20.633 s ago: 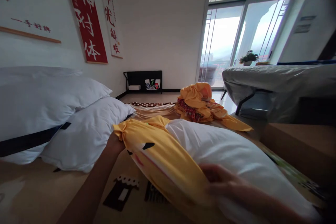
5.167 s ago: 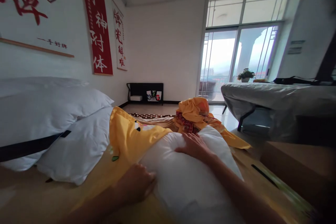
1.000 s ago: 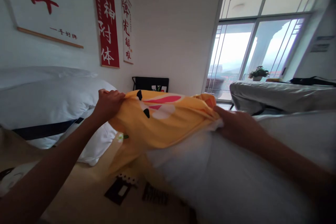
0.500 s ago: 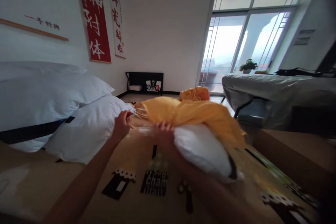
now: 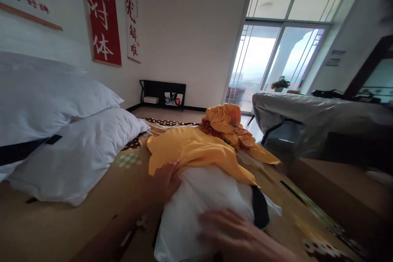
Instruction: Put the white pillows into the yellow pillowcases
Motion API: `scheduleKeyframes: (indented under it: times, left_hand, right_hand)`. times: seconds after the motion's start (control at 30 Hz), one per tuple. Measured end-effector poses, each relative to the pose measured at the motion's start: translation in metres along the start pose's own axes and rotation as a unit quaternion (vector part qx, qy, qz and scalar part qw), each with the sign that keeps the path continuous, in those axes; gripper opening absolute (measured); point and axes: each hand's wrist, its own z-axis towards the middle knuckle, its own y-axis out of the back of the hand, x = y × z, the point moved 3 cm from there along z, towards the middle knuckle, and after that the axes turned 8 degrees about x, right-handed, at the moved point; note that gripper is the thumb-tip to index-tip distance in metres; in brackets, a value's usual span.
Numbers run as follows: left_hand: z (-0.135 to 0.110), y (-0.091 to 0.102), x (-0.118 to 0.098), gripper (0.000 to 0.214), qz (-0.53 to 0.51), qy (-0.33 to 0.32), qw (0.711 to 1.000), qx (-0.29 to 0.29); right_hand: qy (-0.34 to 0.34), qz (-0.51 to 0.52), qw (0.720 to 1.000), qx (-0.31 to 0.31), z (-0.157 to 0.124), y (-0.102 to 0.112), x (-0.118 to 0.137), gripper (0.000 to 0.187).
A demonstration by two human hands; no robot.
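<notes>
In the head view, the white pillow (image 5: pixel 199 196) is lying in the middle of the bed (image 5: pixel 61 229), with its far half covered by the yellow pillowcase (image 5: pixel 196 151). The left hand (image 5: pixel 166 180) is pressing with spread fingers at the case's hem and gripping nothing, probably to steady the pillow. The right hand (image 5: pixel 233 233) is lying on the bare near end. It is blurred, so I cannot tell its grip.
</notes>
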Motion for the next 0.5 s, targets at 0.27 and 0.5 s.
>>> scheduleKeyframes:
  times: [0.27,0.5]
  left_hand:
    - [0.06,0.004,-0.007,0.03,-0.05,0.06,0.997,-0.027]
    - [0.023,0.086,0.005,0.024,0.026,0.058,0.987,-0.144]
  right_hand:
    - [-0.118,-0.233,0.952,-0.158,0.012,-0.04,-0.042,0.048]
    - [-0.063,-0.19,0.947,-0.252,0.095,-0.042,0.003,0.029]
